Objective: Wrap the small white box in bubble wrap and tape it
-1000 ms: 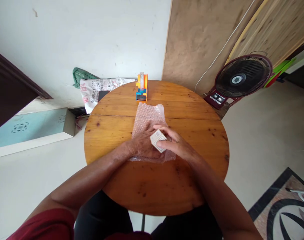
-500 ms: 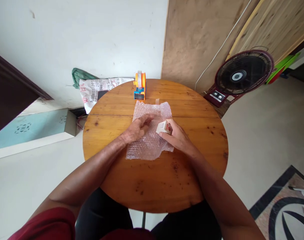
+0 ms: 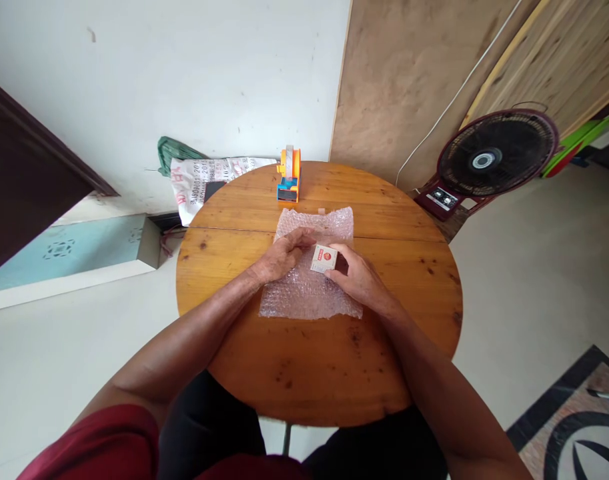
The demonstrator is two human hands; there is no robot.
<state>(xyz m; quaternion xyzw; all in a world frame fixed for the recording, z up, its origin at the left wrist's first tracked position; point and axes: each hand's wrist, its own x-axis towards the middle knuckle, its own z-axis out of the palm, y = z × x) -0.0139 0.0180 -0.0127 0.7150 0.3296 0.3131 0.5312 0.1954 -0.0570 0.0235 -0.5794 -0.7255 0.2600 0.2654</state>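
Observation:
A sheet of clear bubble wrap lies flat on the round wooden table. My right hand grips a small white box with a red label between thumb and fingers, over the middle of the sheet. On the sheet's left side rests my left hand, its fingers slightly bent and apart, pointing toward the box with nothing held in them. A short strip of tape shows at the sheet's far edge.
An orange and blue tape dispenser stands at the table's far edge. Behind the table on the left are a printed white sack and a green bag. A dark red fan stands beyond the right side.
The box has been turned in my right hand, so its red-labelled face now shows upward. The near right corner of the bubble wrap lies flatter. The whole view has shifted slightly.

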